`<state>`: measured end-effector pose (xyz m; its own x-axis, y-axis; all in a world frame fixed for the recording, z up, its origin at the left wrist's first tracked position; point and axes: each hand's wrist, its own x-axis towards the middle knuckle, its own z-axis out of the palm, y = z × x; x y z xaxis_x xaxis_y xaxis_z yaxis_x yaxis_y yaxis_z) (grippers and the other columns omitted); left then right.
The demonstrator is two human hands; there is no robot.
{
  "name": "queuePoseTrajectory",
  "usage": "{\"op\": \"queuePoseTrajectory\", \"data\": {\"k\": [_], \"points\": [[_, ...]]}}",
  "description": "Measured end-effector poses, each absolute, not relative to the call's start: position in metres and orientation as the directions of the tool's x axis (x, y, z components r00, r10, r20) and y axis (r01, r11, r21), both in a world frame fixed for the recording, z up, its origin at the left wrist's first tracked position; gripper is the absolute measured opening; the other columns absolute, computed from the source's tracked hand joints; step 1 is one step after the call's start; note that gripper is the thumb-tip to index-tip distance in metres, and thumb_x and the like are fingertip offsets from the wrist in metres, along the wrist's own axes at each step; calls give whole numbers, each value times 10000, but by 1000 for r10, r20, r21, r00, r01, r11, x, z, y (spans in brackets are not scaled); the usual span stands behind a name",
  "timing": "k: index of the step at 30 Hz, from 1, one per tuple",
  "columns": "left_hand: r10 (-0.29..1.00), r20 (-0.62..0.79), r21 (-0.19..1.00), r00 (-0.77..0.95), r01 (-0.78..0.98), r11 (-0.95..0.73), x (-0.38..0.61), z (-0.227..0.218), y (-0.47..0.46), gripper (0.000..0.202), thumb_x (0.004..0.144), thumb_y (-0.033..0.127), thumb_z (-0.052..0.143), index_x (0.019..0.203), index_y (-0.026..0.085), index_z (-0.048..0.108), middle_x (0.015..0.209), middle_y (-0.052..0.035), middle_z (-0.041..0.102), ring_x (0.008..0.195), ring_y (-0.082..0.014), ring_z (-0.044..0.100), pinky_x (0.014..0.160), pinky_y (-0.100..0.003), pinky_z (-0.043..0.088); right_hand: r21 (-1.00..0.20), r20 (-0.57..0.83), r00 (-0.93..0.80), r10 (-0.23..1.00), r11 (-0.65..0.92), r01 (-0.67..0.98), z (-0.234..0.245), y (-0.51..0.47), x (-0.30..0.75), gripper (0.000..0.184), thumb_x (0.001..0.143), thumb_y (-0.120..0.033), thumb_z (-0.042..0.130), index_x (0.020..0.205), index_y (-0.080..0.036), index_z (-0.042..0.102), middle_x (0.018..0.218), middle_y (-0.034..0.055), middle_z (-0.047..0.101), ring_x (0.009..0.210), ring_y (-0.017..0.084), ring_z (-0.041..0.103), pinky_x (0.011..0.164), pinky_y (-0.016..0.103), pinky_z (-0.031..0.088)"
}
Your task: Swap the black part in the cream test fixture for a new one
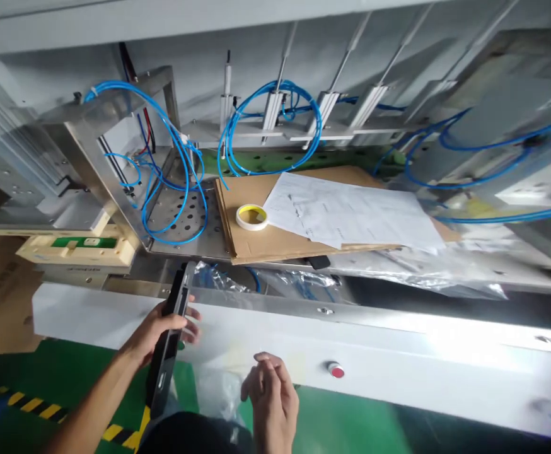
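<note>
Black panel (164,369), lwr end hidden

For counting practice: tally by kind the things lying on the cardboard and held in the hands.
Tape roll: 1
Paper stack: 1
Panel, in left hand: 1
Total: 3

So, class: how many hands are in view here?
2. The left hand grips a thin black panel by its edge; the right hand is free, near a clear plastic bag.
</note>
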<state>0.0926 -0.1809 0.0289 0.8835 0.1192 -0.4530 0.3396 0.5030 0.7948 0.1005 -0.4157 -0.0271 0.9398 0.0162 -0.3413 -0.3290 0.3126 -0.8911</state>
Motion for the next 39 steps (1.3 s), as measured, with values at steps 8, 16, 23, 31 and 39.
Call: {"op": "queuePoseTrajectory", "data": {"k": [8, 16, 23, 31, 39], "points": [[426, -256, 967, 868, 234, 105, 111, 67, -121, 814, 745, 481, 806, 1439, 181, 504, 1283, -180, 777, 1095, -351, 783, 914, -477, 650, -898, -358, 849, -389, 392, -199, -43, -377, 92, 627, 869, -761, 706, 1132, -200, 607, 615, -108, 385, 501, 102, 362, 500, 277, 452], [-117, -397, 916, 910, 384, -118, 109, 49, -151, 597, 733, 306, 709, 1313, 204, 615, 1468, -171, 676, 1267, -358, 697, 809, -379, 648, -881, -352, 821, -449, 456, -128, -41, -329, 88, 606, 970, -747, 575, 1295, -236, 544, 621, -105, 435, 521, 138, 442, 536, 305, 446], [-149, -328, 918, 933, 277, -286, 134, 48, -156, 629, 745, 278, 657, 1366, 199, 590, 1394, -150, 718, 1259, -334, 690, 1048, -436, 531, -742, -499, 771, -396, 655, -144, -28, -331, 96, 692, 878, -655, 715, 1404, -234, 555, 602, -116, 389, 498, 118, 378, 536, 293, 404], [-115, -288, 801, 951, 174, -572, 142, 52, -165, 388, 747, 253, 660, 1133, 215, 640, 971, -76, 734, 951, -298, 674, 868, -390, 477, -744, -478, 837, -268, 630, -223, -48, -311, 84, 760, 882, -758, 673, 1425, -245, 534, 736, -57, 594, 612, 173, 599, 617, 350, 537], [-84, -289, 795, 954, 191, -576, 167, 34, -164, 256, 729, 245, 672, 972, 251, 592, 800, -1, 624, 774, -234, 584, 738, -336, 397, -910, -410, 829, -381, 239, -340, -81, -348, 62, 856, 752, -841, 749, 1283, -214, 508, 983, 56, 689, 850, 258, 708, 734, 407, 594]]}}
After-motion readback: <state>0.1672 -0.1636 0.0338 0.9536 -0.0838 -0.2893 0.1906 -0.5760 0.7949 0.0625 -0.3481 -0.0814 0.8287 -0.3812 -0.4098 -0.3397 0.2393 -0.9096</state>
